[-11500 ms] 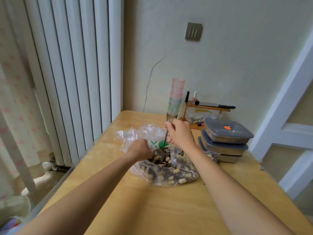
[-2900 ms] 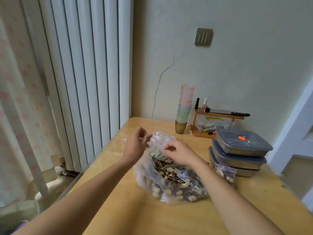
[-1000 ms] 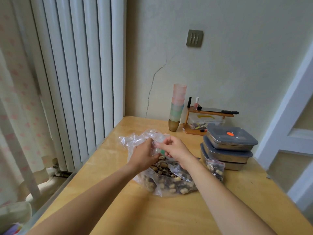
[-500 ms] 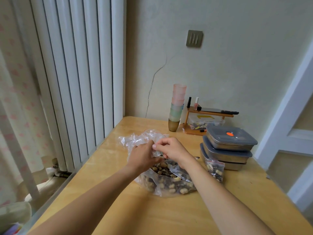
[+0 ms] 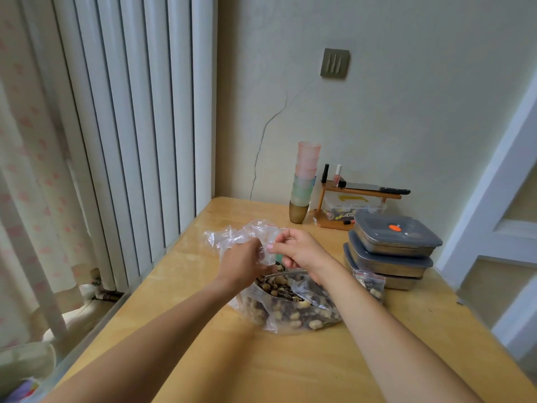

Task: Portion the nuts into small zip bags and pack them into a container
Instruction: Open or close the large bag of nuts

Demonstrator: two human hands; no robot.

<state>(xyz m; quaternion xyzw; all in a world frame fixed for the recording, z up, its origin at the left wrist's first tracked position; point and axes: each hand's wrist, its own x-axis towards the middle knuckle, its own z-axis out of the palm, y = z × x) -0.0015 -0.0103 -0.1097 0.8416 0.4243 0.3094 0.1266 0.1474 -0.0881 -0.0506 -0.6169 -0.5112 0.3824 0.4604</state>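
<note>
A large clear plastic bag of mixed nuts (image 5: 290,311) lies open in the middle of the wooden table (image 5: 290,367). Above its mouth my left hand (image 5: 244,261) and my right hand (image 5: 299,250) meet and both pinch a small clear zip bag (image 5: 268,238) with a red line along its top. A metal spoon (image 5: 283,274) lies in the nuts under my right wrist. One filled small zip bag (image 5: 370,283) leans against a stack of three metal containers with grey lids (image 5: 390,251) on the right.
A stack of pastel cups (image 5: 305,181) and a small wooden shelf (image 5: 353,203) with bottles and a clear box stand at the back by the wall. White vertical slats and a curtain lie past the table's left edge. A white door frame rises at right.
My hands rose slightly and came together on the small zip bag above the nut bag. Earlier, the right hand held the spoon in the nuts; the spoon now lies in the bag.
</note>
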